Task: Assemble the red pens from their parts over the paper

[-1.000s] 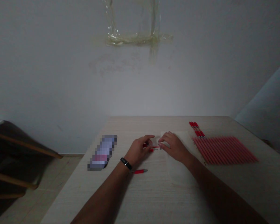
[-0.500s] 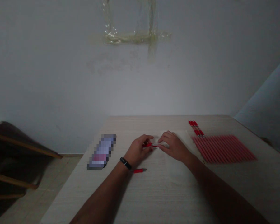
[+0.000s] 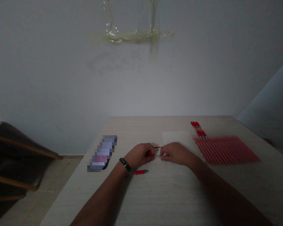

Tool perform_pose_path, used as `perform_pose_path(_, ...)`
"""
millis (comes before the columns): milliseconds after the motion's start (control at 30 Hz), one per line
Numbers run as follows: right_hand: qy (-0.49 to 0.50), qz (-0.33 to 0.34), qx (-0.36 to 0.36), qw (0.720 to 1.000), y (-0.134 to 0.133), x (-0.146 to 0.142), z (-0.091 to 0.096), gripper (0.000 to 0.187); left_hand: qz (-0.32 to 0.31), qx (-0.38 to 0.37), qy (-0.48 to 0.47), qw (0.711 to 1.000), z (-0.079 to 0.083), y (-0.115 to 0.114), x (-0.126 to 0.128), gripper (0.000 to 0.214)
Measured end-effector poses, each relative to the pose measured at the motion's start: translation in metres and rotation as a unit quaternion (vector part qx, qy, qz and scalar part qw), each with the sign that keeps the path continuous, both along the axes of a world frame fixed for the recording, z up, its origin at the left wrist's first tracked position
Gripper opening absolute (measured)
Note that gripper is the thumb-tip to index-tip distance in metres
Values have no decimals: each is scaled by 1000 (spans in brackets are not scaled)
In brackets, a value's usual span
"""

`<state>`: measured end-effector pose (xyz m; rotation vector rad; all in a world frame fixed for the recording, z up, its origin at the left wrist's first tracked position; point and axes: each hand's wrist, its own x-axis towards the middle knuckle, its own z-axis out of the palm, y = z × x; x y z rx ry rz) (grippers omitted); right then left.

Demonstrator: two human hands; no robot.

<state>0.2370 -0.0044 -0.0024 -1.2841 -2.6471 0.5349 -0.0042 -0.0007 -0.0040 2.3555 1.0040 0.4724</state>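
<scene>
My left hand [image 3: 140,154] has its fingers closed round a red pen [image 3: 150,154], mostly hidden by the fingers. Close by on the right, my right hand [image 3: 175,153] is closed in a pinch; what its fingertips hold is too small to make out. Just beyond the fingertips lies a thin red piece [image 3: 157,147], partly covered by the hands. Nearer to me, beside my left wrist, a red pen with a grey tip [image 3: 140,172] rests on the table. Under my right hand is a pale flat sheet [image 3: 176,137].
On the right of the table [image 3: 141,204] lies a row of several pinkish-red sticks [image 3: 226,150], with a few red pens or pen parts [image 3: 198,129] behind it. At the left lies a phone [image 3: 103,153], its screen blurred. A wall stands behind the table.
Both hands have shifted slightly nearer to me, the red pen going with my left hand. The thin red piece beyond them is now less covered.
</scene>
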Motion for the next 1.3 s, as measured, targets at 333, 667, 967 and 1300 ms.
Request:
perform_pose_path(333, -5, -9, -5, 1000, 2, -1, -4, 9, 4, -3, -18, 1000, 4, 0, 2, 11)
perform_pose_path(667, 5, -18, -15, 1000, -1, -2, 1, 13, -17, 21, -38, 999, 7, -7, 7, 17)
perform_pose_path(967, -14, -15, -8, 1000, -2, -3, 4, 14, 1, 3, 12, 1000, 9, -8, 7, 14)
perform_pose_path(1300, -2, -12, 5, 1000, -4, -3, 4, 10, -16, 13, 63, 998, 10, -6, 2, 15)
